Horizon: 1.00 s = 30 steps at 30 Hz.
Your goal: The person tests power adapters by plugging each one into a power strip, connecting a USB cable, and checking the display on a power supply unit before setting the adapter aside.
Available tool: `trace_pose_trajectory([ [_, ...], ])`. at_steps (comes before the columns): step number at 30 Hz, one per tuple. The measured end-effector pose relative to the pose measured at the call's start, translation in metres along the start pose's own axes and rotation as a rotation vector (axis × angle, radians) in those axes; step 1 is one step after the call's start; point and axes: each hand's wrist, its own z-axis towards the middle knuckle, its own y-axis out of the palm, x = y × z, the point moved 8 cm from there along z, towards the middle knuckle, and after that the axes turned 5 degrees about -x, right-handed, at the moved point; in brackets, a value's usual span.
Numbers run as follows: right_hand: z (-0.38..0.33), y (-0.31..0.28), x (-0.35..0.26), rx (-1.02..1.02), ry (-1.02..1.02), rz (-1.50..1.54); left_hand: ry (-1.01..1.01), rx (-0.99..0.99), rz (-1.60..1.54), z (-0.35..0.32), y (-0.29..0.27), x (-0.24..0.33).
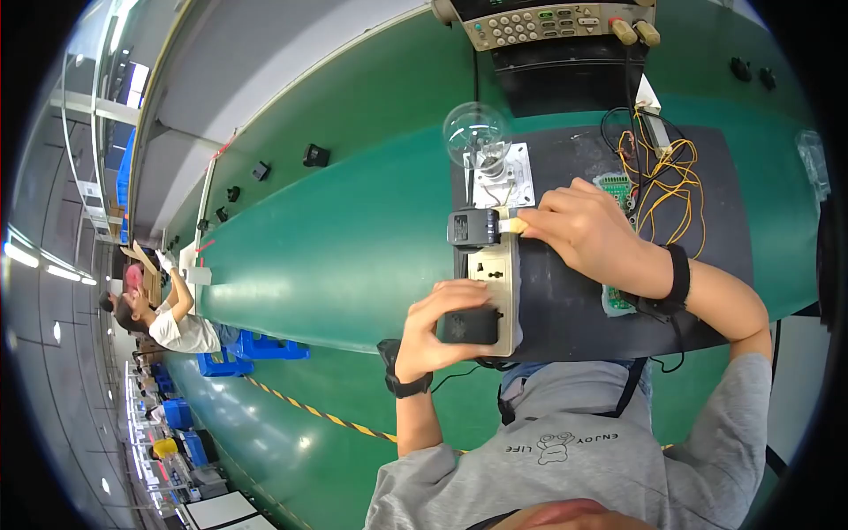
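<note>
A beige power strip (502, 258) lies along the left edge of a black mat. My left hand (430, 331) curls around a black power adapter (469, 326) seated at the strip's near end. At the far end sits another black adapter (473, 229), with ports on its right side. My right hand (590, 228) pinches a small white and yellow plug (511, 226) that meets this port side; how deep it sits cannot be told. Just beyond stands a clear glass bulb (477, 132) on a white base plate (519, 168).
Green circuit boards (616, 185) and tangled yellow wires (682, 190) lie right of the strip on the black mat (565, 296). A bench instrument (539, 28) with buttons stands behind. Small black adapters (315, 155) dot the green table at left. Another person (177, 325) sits farther left.
</note>
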Motion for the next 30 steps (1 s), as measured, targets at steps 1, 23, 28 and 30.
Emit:
trace_pose_trajectory([
  [1, 0.002, 0.001, -0.003, 0.013, -0.013, 0.000, 0.112, 0.119, -0.146, -0.005, -0.011, 0.009],
  [23, -0.054, -0.147, 0.261, 0.096, 0.653, -0.321, -0.176, 0.780, 0.561, 0.124, -0.150, -0.156],
  [28, -0.021, -0.133, 0.351, 0.022, 0.556, -0.154, -0.285, 0.776, 0.683, 0.119, -0.161, -0.174],
  [30, -0.006, -0.126, 0.362, -0.001, 0.596, -0.092, -0.309, 0.778, 0.798, 0.119, -0.157, -0.167],
])
